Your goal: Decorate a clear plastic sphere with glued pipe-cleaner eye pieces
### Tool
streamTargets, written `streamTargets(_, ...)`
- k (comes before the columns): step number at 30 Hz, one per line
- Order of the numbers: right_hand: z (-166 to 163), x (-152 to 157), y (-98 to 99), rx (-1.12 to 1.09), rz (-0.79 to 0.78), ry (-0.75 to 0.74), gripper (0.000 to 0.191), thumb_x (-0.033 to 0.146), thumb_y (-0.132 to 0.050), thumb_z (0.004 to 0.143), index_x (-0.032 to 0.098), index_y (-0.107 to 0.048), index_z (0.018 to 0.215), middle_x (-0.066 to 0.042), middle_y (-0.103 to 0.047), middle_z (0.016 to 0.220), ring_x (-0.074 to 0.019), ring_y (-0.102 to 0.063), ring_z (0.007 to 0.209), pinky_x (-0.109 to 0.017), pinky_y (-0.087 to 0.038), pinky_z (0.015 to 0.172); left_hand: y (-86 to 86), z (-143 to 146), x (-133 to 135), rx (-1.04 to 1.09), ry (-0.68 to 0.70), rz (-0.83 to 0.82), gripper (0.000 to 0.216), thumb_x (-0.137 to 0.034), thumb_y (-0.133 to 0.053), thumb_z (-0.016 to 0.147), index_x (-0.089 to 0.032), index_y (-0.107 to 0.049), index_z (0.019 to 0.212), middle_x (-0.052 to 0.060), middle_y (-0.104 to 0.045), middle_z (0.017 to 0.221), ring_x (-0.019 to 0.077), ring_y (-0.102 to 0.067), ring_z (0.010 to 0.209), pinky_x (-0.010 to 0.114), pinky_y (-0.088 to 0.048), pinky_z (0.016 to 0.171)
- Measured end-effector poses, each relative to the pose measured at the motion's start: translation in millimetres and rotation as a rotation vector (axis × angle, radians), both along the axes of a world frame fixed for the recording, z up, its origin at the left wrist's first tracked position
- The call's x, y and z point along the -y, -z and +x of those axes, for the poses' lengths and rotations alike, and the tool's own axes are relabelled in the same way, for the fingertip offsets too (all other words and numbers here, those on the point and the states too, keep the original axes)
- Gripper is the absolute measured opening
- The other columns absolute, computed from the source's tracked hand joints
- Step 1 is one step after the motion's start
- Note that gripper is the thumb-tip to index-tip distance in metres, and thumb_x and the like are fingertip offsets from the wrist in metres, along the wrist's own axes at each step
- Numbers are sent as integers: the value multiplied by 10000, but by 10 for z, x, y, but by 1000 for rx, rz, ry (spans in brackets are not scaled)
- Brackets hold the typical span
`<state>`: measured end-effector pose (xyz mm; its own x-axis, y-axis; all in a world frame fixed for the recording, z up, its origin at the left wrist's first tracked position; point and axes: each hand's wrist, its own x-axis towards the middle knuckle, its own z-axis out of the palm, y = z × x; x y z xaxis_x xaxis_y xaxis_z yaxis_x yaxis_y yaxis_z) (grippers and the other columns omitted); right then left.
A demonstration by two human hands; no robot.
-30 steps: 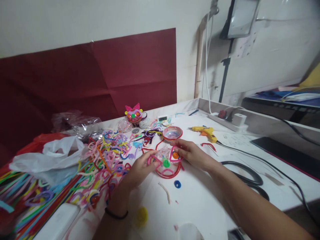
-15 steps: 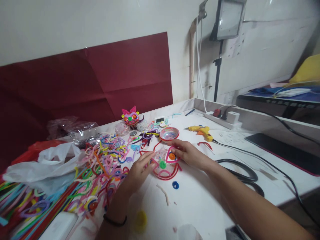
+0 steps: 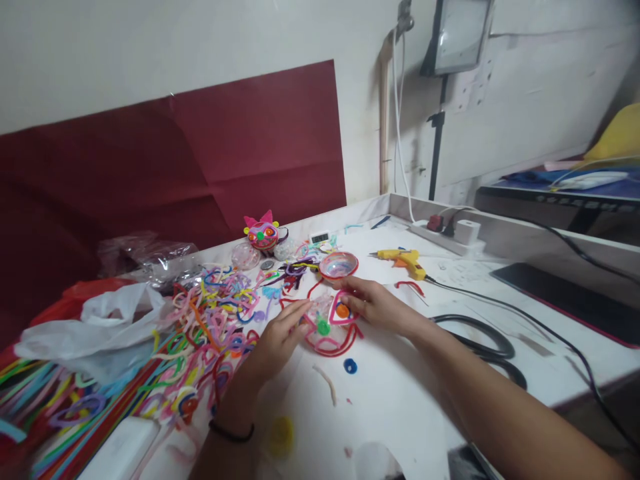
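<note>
Where the hands meet: a clear plastic dome (image 3: 327, 328) is seen on the white table (image 3: 400, 407), near its middle. It is trimmed with red and pink loops, a green bead and an orange bead.
Left hand (image 3: 280, 337): held open and flat, fingers stretched out, the tips laid against the dome's left side; a dark band is worn at the wrist.
Right hand (image 3: 377, 303): laid palm down on the dome's right side, fingertips by the orange bead; whether anything is pinched cannot be told.
Left of the dome: a pile of pipe cleaners (image 3: 210, 320) in many colours is spread out, with a white bag (image 3: 95, 327) beyond it.
Behind the dome: a small bowl (image 3: 339, 265) and a yellow glue gun (image 3: 403, 259) are set near.
In front: a blue ring (image 3: 350, 365) is lying close by, apart from the dome.
</note>
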<state>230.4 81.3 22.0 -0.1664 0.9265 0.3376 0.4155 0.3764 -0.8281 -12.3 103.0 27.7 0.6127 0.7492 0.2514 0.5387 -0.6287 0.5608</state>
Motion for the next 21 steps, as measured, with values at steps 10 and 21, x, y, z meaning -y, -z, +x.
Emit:
streamTargets(10,16,5,-20,59,48,-17,359,257,-472,865,128,-603,1173,-74,-644,956,-180,-558,797,-285,-440,718,-6,-9,18,34,6,-13,506,-388,-459,907,-130,-547,1333,141,-527,1413,245,-462,1329,416,-334,1135)
streamTargets(21,9,60,-38,105,84,-16,362,335,-465,890,154,-608,1168,-94,-668,1035,-202,-582,818,-299,-466,721,-8,-9,33,65,79,-5,472,-327,-464,917,-171,-528,1357,107,-529,1416,223,-447,1339,391,-317,1146)
